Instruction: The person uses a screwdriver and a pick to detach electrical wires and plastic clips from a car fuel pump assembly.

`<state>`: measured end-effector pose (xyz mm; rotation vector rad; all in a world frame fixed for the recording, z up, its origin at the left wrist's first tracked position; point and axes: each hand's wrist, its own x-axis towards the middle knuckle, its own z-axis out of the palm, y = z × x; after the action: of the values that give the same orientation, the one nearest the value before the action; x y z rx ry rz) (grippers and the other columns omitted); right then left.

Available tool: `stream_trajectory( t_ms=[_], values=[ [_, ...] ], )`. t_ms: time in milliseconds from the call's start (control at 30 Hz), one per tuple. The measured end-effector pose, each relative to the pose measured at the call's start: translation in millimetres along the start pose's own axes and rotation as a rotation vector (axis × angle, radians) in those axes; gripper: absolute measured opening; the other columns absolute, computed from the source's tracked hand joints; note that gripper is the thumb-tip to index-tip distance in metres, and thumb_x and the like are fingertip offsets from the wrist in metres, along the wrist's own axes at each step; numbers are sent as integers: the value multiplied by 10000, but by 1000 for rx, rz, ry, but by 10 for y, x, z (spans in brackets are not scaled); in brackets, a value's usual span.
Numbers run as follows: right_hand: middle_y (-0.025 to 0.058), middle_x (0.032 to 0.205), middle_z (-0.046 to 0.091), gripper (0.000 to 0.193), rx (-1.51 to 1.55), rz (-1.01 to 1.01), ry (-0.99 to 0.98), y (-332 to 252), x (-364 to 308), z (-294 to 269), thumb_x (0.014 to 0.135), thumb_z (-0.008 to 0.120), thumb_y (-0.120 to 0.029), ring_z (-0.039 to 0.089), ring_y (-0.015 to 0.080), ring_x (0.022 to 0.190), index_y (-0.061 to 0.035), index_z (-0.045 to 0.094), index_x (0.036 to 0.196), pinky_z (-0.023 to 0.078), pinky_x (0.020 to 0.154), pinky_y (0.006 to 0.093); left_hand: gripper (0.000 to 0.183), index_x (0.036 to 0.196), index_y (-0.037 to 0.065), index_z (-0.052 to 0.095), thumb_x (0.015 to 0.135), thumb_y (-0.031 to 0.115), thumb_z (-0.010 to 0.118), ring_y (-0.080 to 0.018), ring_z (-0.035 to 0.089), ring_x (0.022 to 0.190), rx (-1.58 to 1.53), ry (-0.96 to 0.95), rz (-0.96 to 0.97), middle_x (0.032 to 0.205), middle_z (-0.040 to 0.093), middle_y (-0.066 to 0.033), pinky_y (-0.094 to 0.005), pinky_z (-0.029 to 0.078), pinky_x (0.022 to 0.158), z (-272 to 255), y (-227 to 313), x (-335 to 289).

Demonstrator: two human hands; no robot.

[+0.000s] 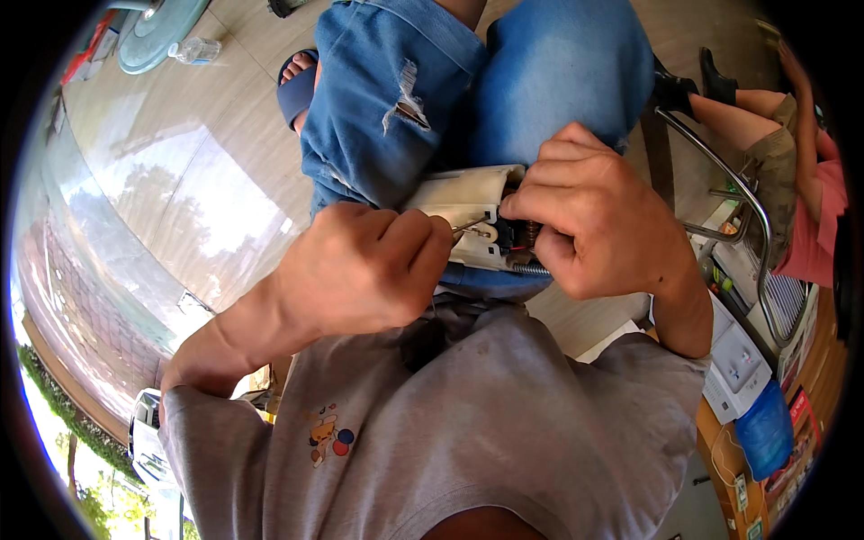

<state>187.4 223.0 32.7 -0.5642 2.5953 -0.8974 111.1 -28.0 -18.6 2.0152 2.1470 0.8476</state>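
Across my lap lies an opened cream plastic housing, with dark parts, a red wire and a coppery coil showing inside. My left hand is closed in a fist around a thin metal tool, whose tip reaches into the housing beside a small round cream piece. What kind of tool it is, I cannot make out, as the fist hides its other end. My right hand grips the right end of the housing, fingertips at the dark inner parts and thumb near the coil. A grey spring-like cord runs along the near edge.
My knees in blue jeans support the housing. A plastic bottle lies on the tiled floor at far left. To the right are a metal chair frame, another person's leg, a white tray-like case and a blue bag.
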Motion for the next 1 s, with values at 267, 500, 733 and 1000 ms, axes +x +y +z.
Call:
stream_trajectory(
  t_ms=[267, 500, 733, 1000],
  values=[
    [114, 730, 648, 326, 18, 8, 10, -4, -63, 12, 574, 596, 43, 602, 303, 724, 19, 734, 869, 473, 779, 397, 265, 928, -51, 698, 704, 90, 702, -117, 586, 538, -37, 125, -34, 689, 524, -25, -272, 473, 442, 264, 41, -128],
    [115, 685, 631, 336, 49, -2, 64, 24, -40, 58, 559, 585, 63, 579, 303, 662, 21, 725, 861, 467, 751, 395, 286, 951, -66, 700, 703, 75, 712, -133, 573, 518, -84, 184, 29, 684, 522, -26, -284, 470, 429, 328, -70, -147],
    [120, 677, 622, 344, 87, 6, 121, 8, -53, 92, 548, 572, 81, 570, 304, 647, 24, 716, 855, 465, 746, 382, 337, 947, -92, 686, 625, 8, 677, -170, 475, 446, -155, 305, 62, 628, 432, -40, -329, 399, 404, 464, -124, -175],
    [116, 645, 576, 346, 96, 22, 111, 13, -51, 59, 556, 565, 85, 553, 304, 633, 20, 714, 861, 463, 748, 384, 304, 961, -84, 695, 667, -7, 692, -186, 491, 457, -220, 323, 60, 637, 455, -45, -335, 414, 419, 521, -156, -163]
  ],
)
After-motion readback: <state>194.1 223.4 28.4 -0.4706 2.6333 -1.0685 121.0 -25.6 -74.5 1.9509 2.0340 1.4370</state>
